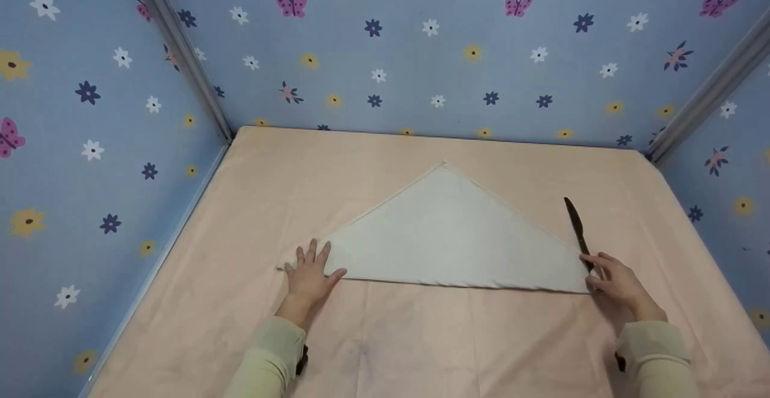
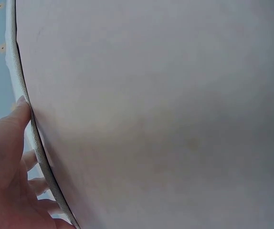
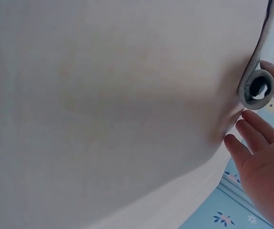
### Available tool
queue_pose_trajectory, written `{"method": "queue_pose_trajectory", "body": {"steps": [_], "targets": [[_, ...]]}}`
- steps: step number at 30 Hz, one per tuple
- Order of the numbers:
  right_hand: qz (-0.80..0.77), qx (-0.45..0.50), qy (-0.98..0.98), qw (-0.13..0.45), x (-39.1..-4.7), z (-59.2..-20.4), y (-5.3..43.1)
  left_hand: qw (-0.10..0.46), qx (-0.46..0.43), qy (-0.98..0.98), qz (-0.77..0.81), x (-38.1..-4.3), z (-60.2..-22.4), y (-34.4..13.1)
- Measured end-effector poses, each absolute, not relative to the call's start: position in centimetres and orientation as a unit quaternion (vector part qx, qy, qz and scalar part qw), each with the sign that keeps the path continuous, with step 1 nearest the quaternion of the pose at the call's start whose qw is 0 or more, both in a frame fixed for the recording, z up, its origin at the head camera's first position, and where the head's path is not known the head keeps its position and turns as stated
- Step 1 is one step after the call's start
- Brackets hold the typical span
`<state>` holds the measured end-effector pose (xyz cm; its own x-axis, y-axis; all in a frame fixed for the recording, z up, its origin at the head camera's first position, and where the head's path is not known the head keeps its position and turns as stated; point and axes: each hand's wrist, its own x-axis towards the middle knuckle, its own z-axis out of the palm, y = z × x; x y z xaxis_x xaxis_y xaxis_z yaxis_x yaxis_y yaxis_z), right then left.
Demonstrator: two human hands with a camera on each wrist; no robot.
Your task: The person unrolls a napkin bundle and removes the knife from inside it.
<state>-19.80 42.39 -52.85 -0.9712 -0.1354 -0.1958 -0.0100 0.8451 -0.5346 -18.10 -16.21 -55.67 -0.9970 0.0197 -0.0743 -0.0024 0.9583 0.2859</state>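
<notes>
A white cloth napkin (image 1: 445,235), folded into a triangle, lies with its point toward the back wall and its long edge toward me. My left hand (image 1: 310,275) rests on its left corner, fingers spread. At the right corner stands a dark table knife (image 1: 574,220), blade end slanting away beyond the cloth's edge. My right hand (image 1: 619,284) holds the knife's lower part and the corner there between thumb and fingers. In the right wrist view that corner forms a rolled end (image 3: 257,89) with a dark hollow; how much of the handle sits inside is hidden.
A peach tablecloth (image 1: 415,338) covers the table, with faint creases in it. Blue flowered panels (image 1: 409,43) rise along the back and both sides, joined by grey corner posts (image 1: 186,55).
</notes>
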Motion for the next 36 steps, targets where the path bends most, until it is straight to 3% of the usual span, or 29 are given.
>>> {"method": "queue_pose_trajectory", "body": {"steps": [28, 36], "targets": [[-0.269, -0.025, 0.957, 0.108, -19.2, -52.6, 43.9, 0.042, 0.006, 0.987, 0.156, -18.1, -55.6, -16.2], [-0.26, -0.038, 0.961, 0.084, -18.8, -52.4, 43.8, 0.036, 0.005, 0.987, 0.159, -18.2, -55.6, -16.2]]}}
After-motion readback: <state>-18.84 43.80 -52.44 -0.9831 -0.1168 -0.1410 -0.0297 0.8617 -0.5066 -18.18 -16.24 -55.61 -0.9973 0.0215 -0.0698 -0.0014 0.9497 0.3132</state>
